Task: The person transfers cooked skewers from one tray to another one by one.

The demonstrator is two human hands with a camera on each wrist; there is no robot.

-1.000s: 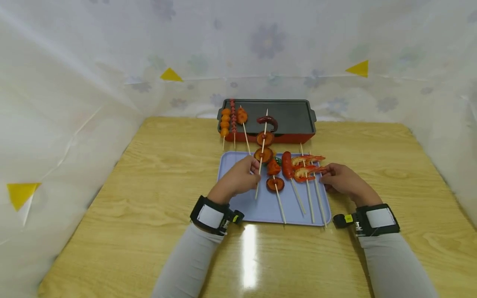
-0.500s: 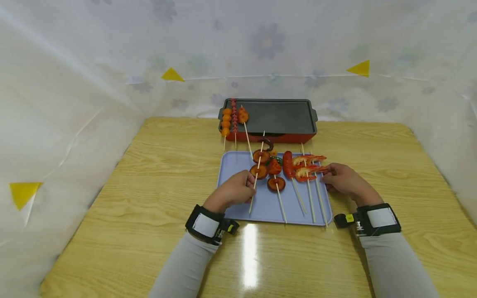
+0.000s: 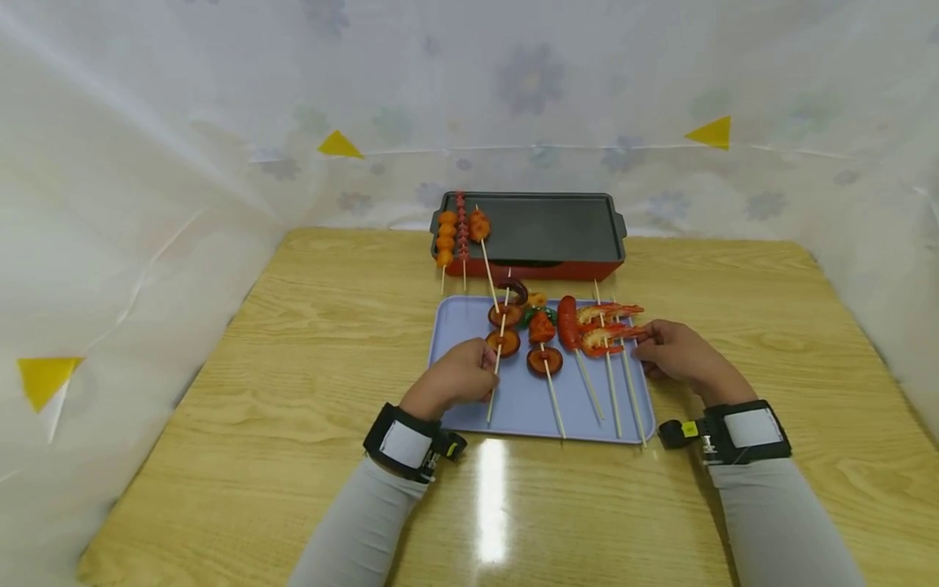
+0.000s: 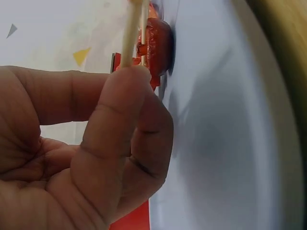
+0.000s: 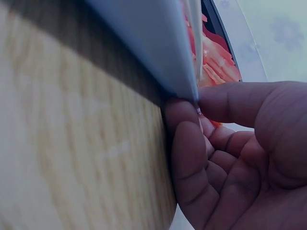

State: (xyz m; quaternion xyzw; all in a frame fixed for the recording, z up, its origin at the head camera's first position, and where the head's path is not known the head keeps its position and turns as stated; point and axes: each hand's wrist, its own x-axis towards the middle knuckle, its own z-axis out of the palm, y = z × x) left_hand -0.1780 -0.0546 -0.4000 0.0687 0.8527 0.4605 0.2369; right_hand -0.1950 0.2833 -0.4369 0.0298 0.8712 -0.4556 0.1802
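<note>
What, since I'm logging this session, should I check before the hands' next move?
1. Left hand pinching the held skewer by its stick: ok.
2. Right hand gripping the right edge of the tray: ok.
3. Held skewer resting on the tray: cannot tell; contact is unclear.
4. Rightmost grill skewer wholly on the grill: not ok; its stick juts past the near side.
5. Sausage skewer lying on the tray: ok.

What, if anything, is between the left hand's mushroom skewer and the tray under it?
The left hand itself, pinching the mushroom skewer over the tray. Also, in the head view, the orange-brown skewer's stick slants down from the grill and visually meets the upper mushroom; whether it runs underneath is hidden. Nothing else visible.
</note>
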